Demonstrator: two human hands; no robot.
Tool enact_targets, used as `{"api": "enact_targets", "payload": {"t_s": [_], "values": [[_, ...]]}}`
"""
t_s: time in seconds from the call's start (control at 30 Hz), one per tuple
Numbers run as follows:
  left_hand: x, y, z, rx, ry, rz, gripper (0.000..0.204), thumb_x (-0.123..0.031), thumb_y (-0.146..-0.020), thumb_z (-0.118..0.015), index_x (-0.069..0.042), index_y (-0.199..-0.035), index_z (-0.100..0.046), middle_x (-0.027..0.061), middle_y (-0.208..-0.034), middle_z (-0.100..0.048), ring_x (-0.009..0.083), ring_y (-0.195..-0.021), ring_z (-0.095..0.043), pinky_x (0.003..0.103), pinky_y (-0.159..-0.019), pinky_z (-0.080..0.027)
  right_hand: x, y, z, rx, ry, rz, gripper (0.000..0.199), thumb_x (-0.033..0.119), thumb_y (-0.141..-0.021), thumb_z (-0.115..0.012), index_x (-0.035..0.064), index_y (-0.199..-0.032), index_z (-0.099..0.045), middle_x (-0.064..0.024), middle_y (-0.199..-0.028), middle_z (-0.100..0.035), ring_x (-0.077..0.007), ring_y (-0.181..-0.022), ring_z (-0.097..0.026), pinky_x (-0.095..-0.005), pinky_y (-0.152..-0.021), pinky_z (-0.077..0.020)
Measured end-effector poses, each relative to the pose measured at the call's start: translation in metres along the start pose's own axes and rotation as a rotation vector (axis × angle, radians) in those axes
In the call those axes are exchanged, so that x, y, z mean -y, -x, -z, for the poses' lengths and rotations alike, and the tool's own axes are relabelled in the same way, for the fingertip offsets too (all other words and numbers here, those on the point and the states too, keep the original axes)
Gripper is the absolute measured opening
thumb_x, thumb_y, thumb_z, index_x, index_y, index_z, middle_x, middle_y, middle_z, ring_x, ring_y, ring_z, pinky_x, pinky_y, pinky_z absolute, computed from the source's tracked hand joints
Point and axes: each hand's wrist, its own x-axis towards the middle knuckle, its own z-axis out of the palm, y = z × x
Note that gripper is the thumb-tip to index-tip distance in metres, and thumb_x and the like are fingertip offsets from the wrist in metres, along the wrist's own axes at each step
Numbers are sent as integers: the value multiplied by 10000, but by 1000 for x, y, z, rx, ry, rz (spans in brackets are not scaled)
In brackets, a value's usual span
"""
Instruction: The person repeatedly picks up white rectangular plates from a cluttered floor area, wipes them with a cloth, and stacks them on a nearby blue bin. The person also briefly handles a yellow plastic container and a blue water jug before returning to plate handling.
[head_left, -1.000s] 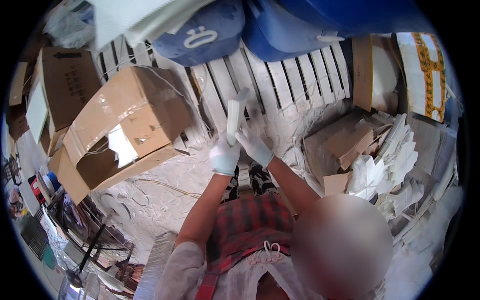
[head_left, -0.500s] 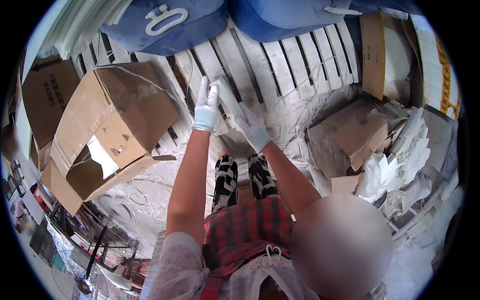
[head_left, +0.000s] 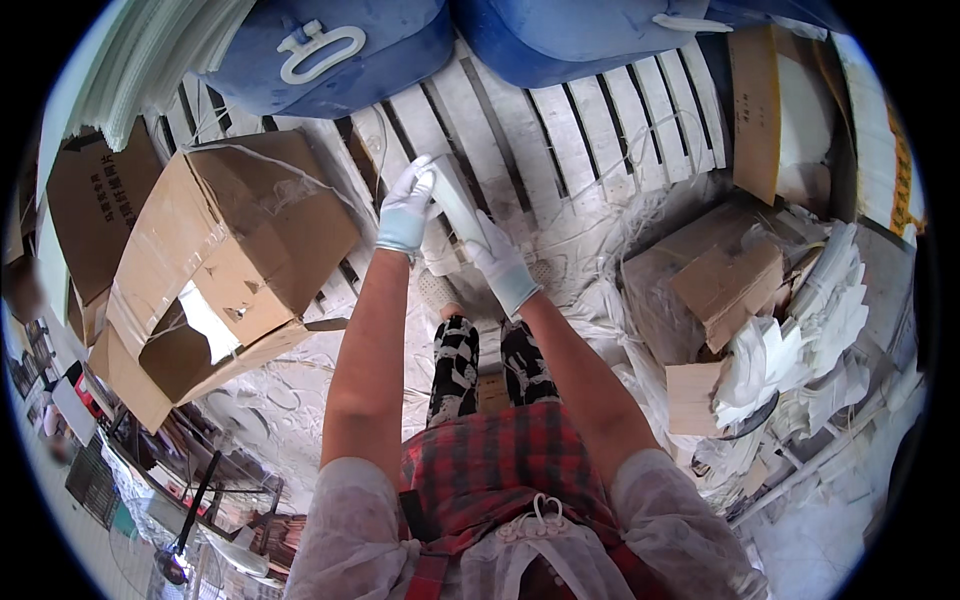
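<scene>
Both my hands wear white gloves and are stretched forward over the slatted pallet. Between them is a long, narrow, pale white piece (head_left: 457, 200), perhaps a stack of thin sheets; I cannot make out its exact kind. My left hand (head_left: 406, 205) is closed at its far upper end, with the thumb against it. Around its lower right end my right hand (head_left: 502, 262) is wrapped, fingers along the side. The piece is tilted, its far end leaning to the left. My palms and some fingertips are hidden.
Blue plastic drums (head_left: 340, 50) stand on the white slatted pallet (head_left: 480, 120) ahead. An open cardboard box (head_left: 270, 210) lies at the left. To the right sits a torn carton (head_left: 690, 270) beside crumpled white sheets (head_left: 770, 360). Stacked white sheets (head_left: 150, 70) hang at upper left.
My left hand has curled its raised fingers down onto the white piece and shifted slightly left. My right hand still grips the lower end. The blurred round shape at lower right is gone.
</scene>
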Motion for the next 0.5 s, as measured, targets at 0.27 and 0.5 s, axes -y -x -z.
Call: {"api": "enact_targets", "payload": {"t_s": [0.27, 0.5], "values": [[22, -11, 27, 57, 165, -101, 308, -173, -907, -527, -132, -1212, -538, -19, -1039, -587, 57, -842, -554, 231, -652, -504, -3, 0, -14, 13, -94, 5, 609, 290, -840, -564, 8, -1332, -341, -225, -1311, -407, -312, -1228, -387, -327, -1006, -304], [10, 5, 6, -97, 22, -56, 314, -290, -906, -526, -139, -1181, -553, -52, -948, -563, 37, -731, -495, 210, -592, -450, -11, 2, -13, -32, -46, 22, 594, 279, -845, -562, 28, -1337, -343, -221, -1296, -418, -320, -1209, -397, -339, -1001, -306]]}}
